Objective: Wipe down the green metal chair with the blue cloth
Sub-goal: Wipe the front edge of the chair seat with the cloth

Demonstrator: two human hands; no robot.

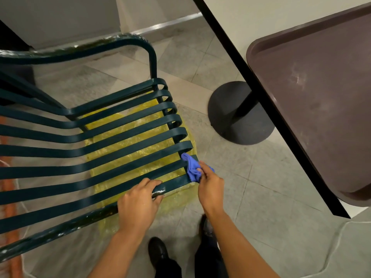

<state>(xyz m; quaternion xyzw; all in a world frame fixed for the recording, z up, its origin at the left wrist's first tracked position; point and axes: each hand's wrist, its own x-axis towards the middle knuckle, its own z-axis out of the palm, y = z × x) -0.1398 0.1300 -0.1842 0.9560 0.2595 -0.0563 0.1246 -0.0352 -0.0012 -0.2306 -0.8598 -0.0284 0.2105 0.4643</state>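
The green metal chair (96, 137) stands on the floor beside the counter (220, 23). The left hand (138, 203) curls its fingers over a near seat slat, evidently to brace the frame against wiping pressure. The right hand (210, 186) pinches the bunched blue cloth (191, 167) and presses it on the curled front ends of the 2 nearest slats. A brown tray (321, 97) rests on the counter.

One chair (104, 125), one cloth (192, 167), one tray (321, 93), two hands.
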